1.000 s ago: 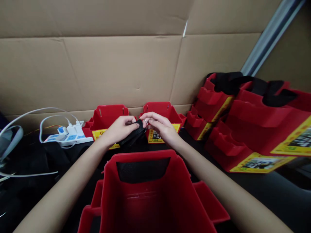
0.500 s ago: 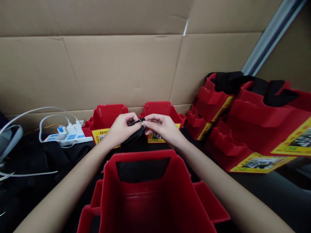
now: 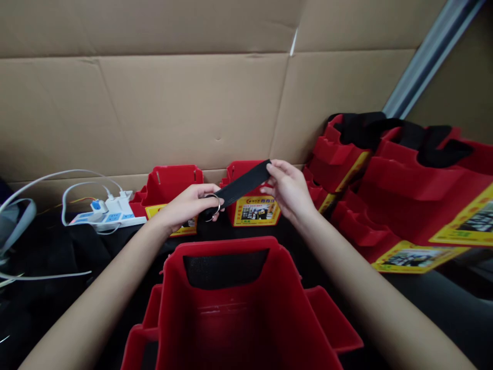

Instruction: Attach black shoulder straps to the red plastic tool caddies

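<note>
Your left hand (image 3: 187,206) pinches the small metal ring (image 3: 212,207) at one end of a flat black webbing strap (image 3: 243,183). Your right hand (image 3: 291,188), well apart from it, grips the other end. The strap runs straight between them, above the far rim of the open red fabric bag (image 3: 231,308) before you.

Black tabletop (image 3: 442,303): red bags (image 3: 404,205), white power strip (image 3: 111,218), cables (image 3: 38,278).

Yellow labels (image 3: 256,210) on red bins (image 3: 246,172): print too small and blurred, nothing legible.
</note>
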### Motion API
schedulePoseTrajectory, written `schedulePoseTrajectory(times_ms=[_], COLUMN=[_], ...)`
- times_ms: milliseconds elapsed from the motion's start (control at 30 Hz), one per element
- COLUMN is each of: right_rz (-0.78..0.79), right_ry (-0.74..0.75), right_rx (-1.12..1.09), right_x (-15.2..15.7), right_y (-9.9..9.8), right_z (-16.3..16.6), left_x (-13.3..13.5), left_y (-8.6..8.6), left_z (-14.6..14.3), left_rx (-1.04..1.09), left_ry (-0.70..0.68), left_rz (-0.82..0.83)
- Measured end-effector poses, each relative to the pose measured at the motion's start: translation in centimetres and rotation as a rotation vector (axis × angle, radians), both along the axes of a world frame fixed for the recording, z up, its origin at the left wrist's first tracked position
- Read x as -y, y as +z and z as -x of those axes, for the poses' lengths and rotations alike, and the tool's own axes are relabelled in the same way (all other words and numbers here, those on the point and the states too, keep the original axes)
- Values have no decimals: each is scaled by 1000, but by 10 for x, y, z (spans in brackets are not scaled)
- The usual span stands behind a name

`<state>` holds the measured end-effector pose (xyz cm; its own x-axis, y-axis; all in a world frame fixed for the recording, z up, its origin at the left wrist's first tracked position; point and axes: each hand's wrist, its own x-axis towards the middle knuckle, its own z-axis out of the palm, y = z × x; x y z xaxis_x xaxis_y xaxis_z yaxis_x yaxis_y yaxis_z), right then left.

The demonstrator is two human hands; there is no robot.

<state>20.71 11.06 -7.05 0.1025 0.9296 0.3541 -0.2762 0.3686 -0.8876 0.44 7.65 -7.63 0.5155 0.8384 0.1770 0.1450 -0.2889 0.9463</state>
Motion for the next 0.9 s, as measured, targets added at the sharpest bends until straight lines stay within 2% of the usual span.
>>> schedulePoseTrajectory(times_ms=[67, 200, 367, 467, 567, 633, 767, 900], right_rz=[45, 138, 143, 108, -89, -230, -411, -661], right_ry=[86, 427, 558, 509, 347, 316, 276, 205], right_rx=[-98, -57, -17, 22, 62, 152, 566, 968], right_x=[0, 13, 23, 19, 18, 22, 36, 37], right_y=[0, -6, -13, -16, -17, -17, -12, -12], right_z=[1, 18, 32, 31, 31, 31, 29, 25], left_x=[-1, 0, 4, 5, 5, 6, 6, 6], left_y=[-3, -6, -3, 0, 2, 1, -4, -10], left_z=[-2, -8, -13, -14, -14, -14, -16, -16], left_rx=[-13, -32, -22, -2, 6, 4, -2, -16], left_ry=[28, 94, 171, 202, 209, 206, 179, 151], left_rz=[13, 27, -7, -12, 5, 29, 62, 75])
